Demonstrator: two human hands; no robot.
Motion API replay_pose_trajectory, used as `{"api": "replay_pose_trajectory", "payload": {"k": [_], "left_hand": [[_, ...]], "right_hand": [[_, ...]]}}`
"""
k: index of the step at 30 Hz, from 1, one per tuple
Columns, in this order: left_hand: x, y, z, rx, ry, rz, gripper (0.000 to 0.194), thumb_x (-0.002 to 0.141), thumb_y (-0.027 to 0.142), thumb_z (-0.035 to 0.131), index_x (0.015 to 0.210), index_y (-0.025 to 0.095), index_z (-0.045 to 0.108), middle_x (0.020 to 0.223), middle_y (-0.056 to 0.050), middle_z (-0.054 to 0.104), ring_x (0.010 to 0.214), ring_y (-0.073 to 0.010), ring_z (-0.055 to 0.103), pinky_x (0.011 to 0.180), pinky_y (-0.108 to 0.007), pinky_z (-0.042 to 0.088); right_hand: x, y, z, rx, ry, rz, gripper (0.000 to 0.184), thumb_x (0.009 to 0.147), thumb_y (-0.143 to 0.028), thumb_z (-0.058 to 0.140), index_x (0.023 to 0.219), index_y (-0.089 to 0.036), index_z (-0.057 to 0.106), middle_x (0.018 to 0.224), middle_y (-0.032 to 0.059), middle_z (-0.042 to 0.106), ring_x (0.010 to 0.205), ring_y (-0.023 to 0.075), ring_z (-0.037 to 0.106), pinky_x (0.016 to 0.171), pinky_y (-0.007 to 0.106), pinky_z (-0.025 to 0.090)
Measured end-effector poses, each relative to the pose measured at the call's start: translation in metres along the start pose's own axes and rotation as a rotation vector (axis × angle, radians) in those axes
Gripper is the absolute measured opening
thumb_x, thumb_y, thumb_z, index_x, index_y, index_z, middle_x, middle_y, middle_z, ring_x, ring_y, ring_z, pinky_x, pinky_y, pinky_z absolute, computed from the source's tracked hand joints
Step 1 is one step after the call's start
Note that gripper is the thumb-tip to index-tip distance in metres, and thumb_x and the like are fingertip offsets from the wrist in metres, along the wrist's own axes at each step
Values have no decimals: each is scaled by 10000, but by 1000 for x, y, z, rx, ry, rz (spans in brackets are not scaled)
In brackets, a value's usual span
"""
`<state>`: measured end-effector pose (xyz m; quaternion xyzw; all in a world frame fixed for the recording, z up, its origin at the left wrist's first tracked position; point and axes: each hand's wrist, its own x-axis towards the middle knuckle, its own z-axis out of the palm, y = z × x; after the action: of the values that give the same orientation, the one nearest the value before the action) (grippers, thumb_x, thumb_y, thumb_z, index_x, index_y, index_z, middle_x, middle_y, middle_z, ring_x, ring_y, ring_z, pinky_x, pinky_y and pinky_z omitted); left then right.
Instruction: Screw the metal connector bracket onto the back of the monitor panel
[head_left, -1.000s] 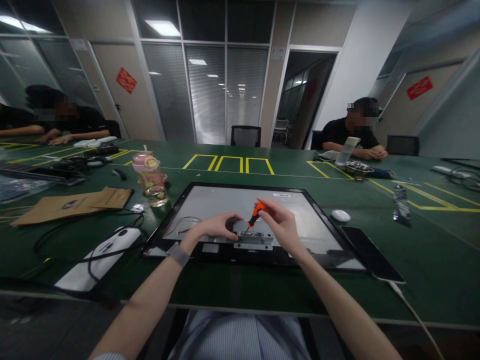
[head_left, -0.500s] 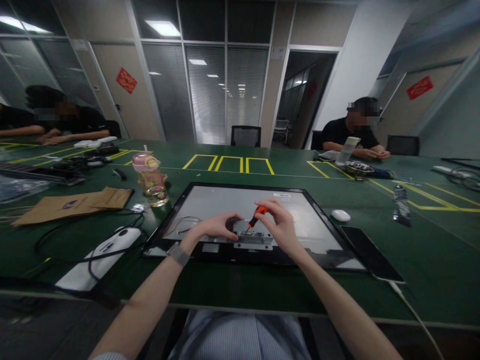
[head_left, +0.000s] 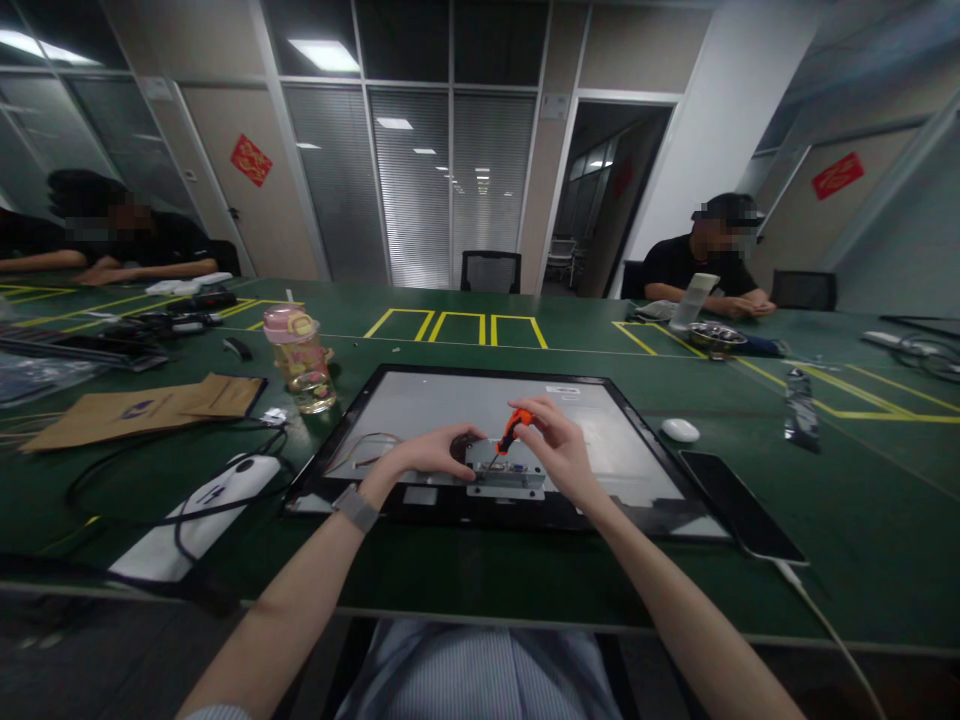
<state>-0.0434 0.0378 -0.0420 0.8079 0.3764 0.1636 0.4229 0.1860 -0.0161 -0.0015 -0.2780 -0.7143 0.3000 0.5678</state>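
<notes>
A flat display panel (head_left: 420, 400) with a black frame lies face-down or back-up, which I cannot tell, on the green table. At its near edge sits a metal bracket (head_left: 506, 490) carrying a small circuit board (head_left: 511, 468). My right hand (head_left: 559, 445) pinches the orange-and-black handle of a screwdriver (head_left: 514, 430), tilted, its tip down at the board. Curved around the bracket's left end is my left hand (head_left: 435, 452), thumb in front and fingers behind. A dark rounded piece (head_left: 461, 447) shows between that thumb and forefinger.
Left of the panel stand a drink bottle (head_left: 300, 360), a white power strip (head_left: 199, 520) with black cables and a brown paper envelope (head_left: 142, 410). To the right lie a phone (head_left: 742, 505) on a cable and a white case (head_left: 680, 430). People sit across the table.
My right fingers have shifted slightly around the screwdriver handle. The screwdriver tip stays at the board, and my left hand keeps its place.
</notes>
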Motion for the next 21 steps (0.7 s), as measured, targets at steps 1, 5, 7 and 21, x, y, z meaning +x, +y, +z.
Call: {"api": "replay_pose_trajectory", "payload": {"k": [1, 5, 7, 21], "left_hand": [[0, 0, 0, 1, 3, 2, 665, 642, 354, 768, 1232, 196, 506, 1022, -29, 569, 802, -167, 510, 702, -281, 407], [-1, 3, -1, 14, -9, 2, 656, 648, 346, 761, 1232, 195, 505, 979, -18, 566, 788, -164, 511, 693, -277, 404], [-1, 4, -1, 13, -12, -4, 653, 650, 343, 758, 1233, 197, 504, 958, -13, 567, 783, -165, 516, 688, -276, 407], [-2, 7, -1, 2, 4, -2, 649, 640, 307, 759, 1229, 191, 511, 1109, -44, 582, 926, -209, 546, 820, -324, 432]], "right_hand": [[0, -2, -1, 18, -34, 14, 258, 895, -302, 560, 1124, -278, 676, 1091, 73, 595, 996, 204, 608, 897, 371, 498], [0, -7, -3, 146, -157, 81, 341, 927, -311, 502, 1256, -288, 587, 1146, 76, 623, 1010, 211, 633, 926, 425, 498], [1, -5, -1, 140, -102, 71, 326, 890, -312, 570, 1211, -281, 621, 1033, 62, 649, 956, 201, 634, 872, 398, 525], [1, 0, 0, 237, -84, 118, 265, 891, -342, 571, 1134, -253, 628, 976, 59, 657, 926, 188, 624, 866, 378, 511]]}}
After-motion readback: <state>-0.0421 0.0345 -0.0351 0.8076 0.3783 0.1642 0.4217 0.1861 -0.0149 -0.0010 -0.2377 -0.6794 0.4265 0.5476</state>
